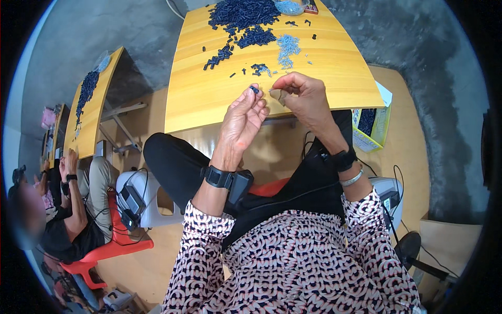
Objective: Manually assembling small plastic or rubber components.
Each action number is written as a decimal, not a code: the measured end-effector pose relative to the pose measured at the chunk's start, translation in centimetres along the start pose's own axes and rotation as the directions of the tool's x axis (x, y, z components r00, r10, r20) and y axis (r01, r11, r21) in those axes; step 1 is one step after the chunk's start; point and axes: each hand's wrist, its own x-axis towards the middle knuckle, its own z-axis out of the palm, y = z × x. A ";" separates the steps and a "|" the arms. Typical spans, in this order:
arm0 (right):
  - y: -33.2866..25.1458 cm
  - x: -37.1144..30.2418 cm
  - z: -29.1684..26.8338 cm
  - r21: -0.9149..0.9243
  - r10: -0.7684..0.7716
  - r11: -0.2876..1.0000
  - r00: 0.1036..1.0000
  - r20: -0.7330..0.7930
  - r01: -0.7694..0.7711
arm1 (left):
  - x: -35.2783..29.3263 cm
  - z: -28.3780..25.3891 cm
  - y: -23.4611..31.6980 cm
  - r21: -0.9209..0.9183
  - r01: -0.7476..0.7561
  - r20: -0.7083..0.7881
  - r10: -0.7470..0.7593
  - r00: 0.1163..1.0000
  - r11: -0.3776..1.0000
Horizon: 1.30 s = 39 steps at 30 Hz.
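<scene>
My left hand [243, 116] is raised over the front edge of the wooden table, its thumb and forefinger pinching a small black plastic piece [254, 89]. Just to the right, my right hand [303, 97] is closed in a pinch, its fingertips a short gap from that piece. Whatever sits between the right fingertips is too small to name. Beyond my hands lie a small cluster of black pieces [259, 68] and a pile of small, shiny silver-blue parts [288, 49]. Farther back is a big heap of black pieces [243, 14].
The wooden table [193, 99] spans the front. A clear bowl of silver-blue parts [290, 6] stands at its far edge. Right of the table is a yellow basket [371, 141] holding black pieces. At left a person sits on a red stool [117, 243] by another table [99, 104].
</scene>
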 end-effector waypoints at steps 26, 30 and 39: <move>-0.4 -1.5 0.5 -0.113 -0.032 0.993 0.998 -0.058 0.026 | -0.5 0.5 -0.8 0.259 -0.100 0.044 0.092 0.995 0.961; -0.4 -1.6 0.5 -0.088 -0.036 0.996 0.998 -0.054 0.031 | -0.6 0.3 -0.8 0.244 -0.105 0.062 0.093 0.994 0.964; 0.4 -1.7 0.5 -0.003 -0.039 0.999 0.998 -0.052 0.038 | -0.8 0.4 -0.8 0.117 0.043 0.042 -0.048 0.998 0.992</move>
